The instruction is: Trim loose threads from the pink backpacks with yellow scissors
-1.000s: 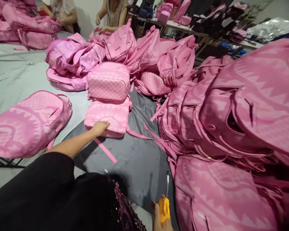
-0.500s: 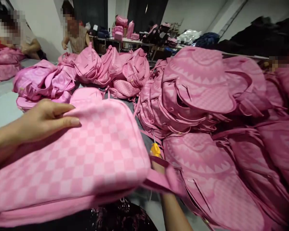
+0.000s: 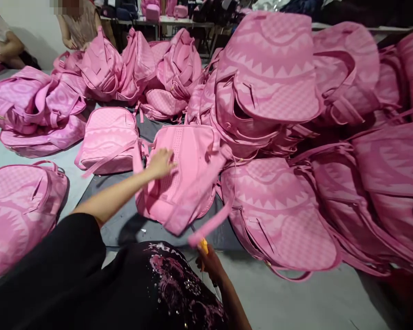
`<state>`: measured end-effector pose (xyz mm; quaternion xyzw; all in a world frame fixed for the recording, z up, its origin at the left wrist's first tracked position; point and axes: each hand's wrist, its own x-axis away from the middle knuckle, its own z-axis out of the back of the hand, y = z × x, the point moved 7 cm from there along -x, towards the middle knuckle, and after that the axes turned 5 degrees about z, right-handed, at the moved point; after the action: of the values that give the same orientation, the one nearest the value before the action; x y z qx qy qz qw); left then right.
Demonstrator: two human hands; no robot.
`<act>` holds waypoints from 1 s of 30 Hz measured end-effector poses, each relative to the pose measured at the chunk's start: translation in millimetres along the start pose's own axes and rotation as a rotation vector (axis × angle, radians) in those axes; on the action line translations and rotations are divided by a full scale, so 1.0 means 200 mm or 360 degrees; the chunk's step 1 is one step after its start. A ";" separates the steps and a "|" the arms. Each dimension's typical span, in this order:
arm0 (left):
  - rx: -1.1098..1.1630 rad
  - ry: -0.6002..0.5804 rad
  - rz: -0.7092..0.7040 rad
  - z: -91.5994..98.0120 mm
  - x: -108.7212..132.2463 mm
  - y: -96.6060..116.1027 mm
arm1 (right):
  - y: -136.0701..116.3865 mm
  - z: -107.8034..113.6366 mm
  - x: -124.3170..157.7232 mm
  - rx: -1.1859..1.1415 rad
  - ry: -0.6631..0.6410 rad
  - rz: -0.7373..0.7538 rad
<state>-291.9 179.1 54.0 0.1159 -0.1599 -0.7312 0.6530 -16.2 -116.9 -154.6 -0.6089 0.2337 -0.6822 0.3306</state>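
Observation:
A pink backpack (image 3: 192,169) lies in front of me with its padded back panel up and its shoulder straps loose. My left hand (image 3: 162,164) rests on that panel, fingers spread and slightly blurred. Lower down, near my lap, my right hand (image 3: 210,265) is closed round a small yellow tool (image 3: 203,246), whose kind I cannot make out. The blurred end of a pink strap (image 3: 211,224) reaches down to the yellow tool; whether my fingers grip the strap too, I cannot tell.
A smaller pink backpack (image 3: 110,137) lies just beyond, another backpack (image 3: 20,201) at left. Stacked backpacks (image 3: 271,68) rise at the back right, with more (image 3: 282,211) along the right. Two people sit or stand at the far left. A shelf table (image 3: 192,20) holds bags behind.
The checkered pink bag that my left hand held up is no longer raised. My left hand now touches the backpack's back panel. My right hand has come out from behind, and the view has tilted down.

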 end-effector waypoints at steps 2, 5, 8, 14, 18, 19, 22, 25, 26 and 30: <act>-0.0110 -0.0357 0.0133 -0.37 0.20 0.01 | 0.01 0.01 0.04 -0.0118 0.0022 -0.0088; -0.0169 -0.0666 0.0173 -0.69 0.49 -0.10 | -0.02 0.08 0.12 -0.0423 0.0028 -0.0206; -0.0248 -0.0746 0.0120 -0.75 0.73 -0.29 | -0.09 0.20 0.20 -0.0639 0.0186 -0.0235; -0.0136 -0.0393 0.0169 -0.50 1.00 -0.43 | -0.41 0.23 0.19 -0.1086 0.0144 0.0048; 0.0016 -0.0056 0.0848 -0.44 1.01 -0.52 | -0.56 0.07 0.17 -0.1040 -0.0029 0.0052; 0.0098 -0.0129 0.1032 -0.48 1.01 -0.54 | -0.59 0.03 0.18 -0.0942 -0.0094 0.0081; 0.0193 -0.0258 0.1287 -0.56 0.97 -0.55 | -0.71 -0.09 0.21 -0.0437 -0.0317 0.0270; 0.0273 -0.0062 0.1252 -0.53 0.94 -0.54 | -0.93 -0.16 0.19 0.0215 -0.0410 0.0704; 0.0426 0.0053 0.1193 -0.51 0.95 -0.54 | -1.02 -0.17 0.17 0.0400 -0.0423 0.0837; 0.1546 0.0520 0.0891 -0.39 1.12 -0.57 | -1.32 -0.20 0.03 0.1007 -0.0461 0.1039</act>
<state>-394.2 -37.8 -53.2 0.4667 -0.3986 -0.3462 0.7096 -99.4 51.9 33.8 -0.4620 0.1450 -0.4884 0.7260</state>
